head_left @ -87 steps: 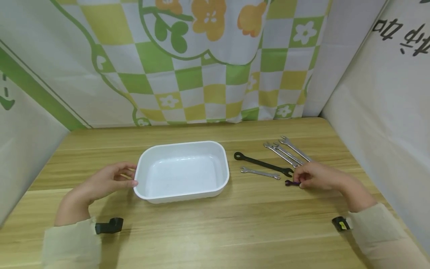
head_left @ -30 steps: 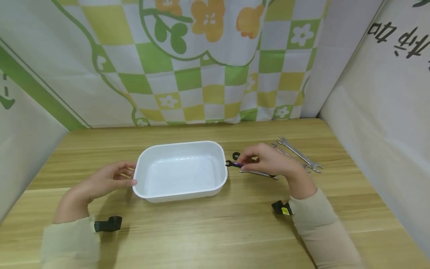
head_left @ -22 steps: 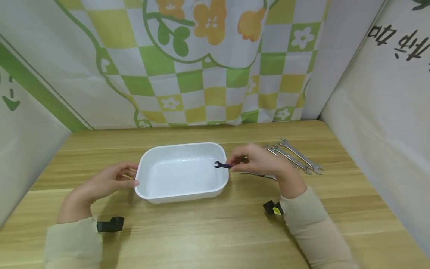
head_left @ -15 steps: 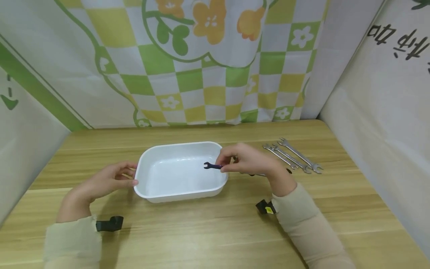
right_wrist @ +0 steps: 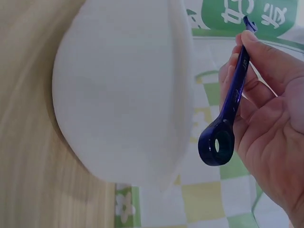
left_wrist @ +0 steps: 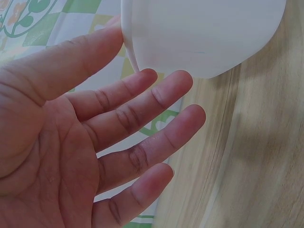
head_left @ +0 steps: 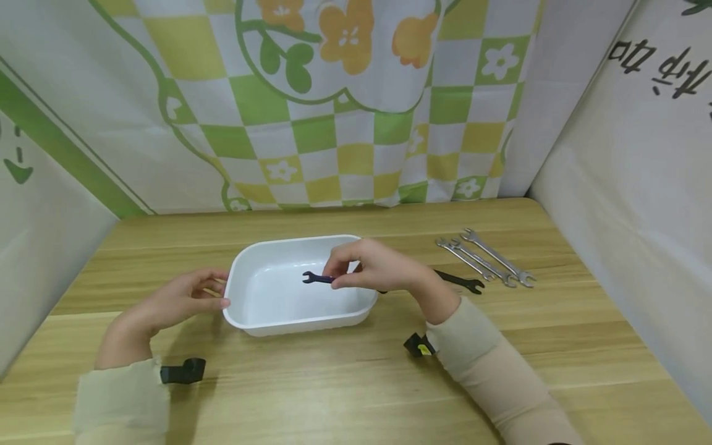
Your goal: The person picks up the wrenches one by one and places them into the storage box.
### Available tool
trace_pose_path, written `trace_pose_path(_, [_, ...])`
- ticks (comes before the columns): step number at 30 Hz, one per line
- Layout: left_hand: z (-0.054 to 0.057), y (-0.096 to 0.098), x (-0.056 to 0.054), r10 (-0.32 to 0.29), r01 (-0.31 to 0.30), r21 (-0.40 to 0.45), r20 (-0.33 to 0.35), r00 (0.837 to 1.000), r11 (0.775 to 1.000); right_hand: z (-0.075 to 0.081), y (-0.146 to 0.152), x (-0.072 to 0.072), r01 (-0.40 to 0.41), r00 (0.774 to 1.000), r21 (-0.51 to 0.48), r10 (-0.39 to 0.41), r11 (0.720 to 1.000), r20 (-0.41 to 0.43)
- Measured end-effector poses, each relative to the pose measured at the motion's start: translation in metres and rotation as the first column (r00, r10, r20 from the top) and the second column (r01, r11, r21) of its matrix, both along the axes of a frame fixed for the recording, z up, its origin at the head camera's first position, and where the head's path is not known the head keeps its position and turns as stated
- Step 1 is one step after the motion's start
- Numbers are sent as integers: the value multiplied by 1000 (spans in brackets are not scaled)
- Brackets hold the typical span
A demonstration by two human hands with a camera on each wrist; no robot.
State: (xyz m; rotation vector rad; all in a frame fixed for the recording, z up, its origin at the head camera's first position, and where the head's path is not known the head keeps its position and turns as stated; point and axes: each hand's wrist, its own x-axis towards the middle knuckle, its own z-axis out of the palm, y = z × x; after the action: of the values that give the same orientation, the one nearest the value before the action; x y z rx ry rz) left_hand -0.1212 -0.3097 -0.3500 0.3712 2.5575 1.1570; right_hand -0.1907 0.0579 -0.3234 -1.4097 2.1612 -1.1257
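My right hand (head_left: 369, 266) pinches a small dark purple combination wrench (head_left: 318, 278) between thumb and fingers, over the right half of a white rectangular basin (head_left: 300, 324). The wrench's open end points left in the head view. In the right wrist view, the wrench (right_wrist: 232, 97) has its ring end hanging free of the fingers and its other end just past the thumb tip. My left hand (head_left: 172, 300) is at the basin's left end, thumb tip on the rim. In the left wrist view the fingers of that hand (left_wrist: 137, 128) are spread and relaxed, fingertips near the basin's outer wall.
Three silver open-end wrenches (head_left: 495, 253) lie at the back right of the wooden table (head_left: 311, 389). A black wrench (head_left: 458, 281) is partly hidden behind the right forearm. A checkered curtain (head_left: 350, 130) hangs behind the table, and white walls (head_left: 634, 185) flank it.
My right hand has picked the purple wrench off the table at the right and carried it left, over the basin's rim and above its inside. The left hand has stayed at the basin.
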Motion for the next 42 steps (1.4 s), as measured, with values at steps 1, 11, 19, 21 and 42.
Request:
trace_pose_path(1, [0,0,0,-1,1,1,-1,1000,1000,-1,-3,0,-2,1000,-7,2,1000,6])
trace_pose_path(11, [-2,2,0,0,0,-1,18,1000,1000,-20,-26,-4,-20,1000,-26,20,999,5])
trace_pose_path(19, [-4,2,-1,-6,6,2,23,1000,1000,-36,-34,-6,-18,999,35,16,999,49])
trace_pose_path(21, [-4,2,-2,-11,11,4,22,1000,1000,-39,-36,-7,-30,999,44,28,999,46])
trace_pose_path(42, [-3,-1,-3,-1,1,15,45,999,1000,-50,-51,-9,-79,992,200,58,977,109])
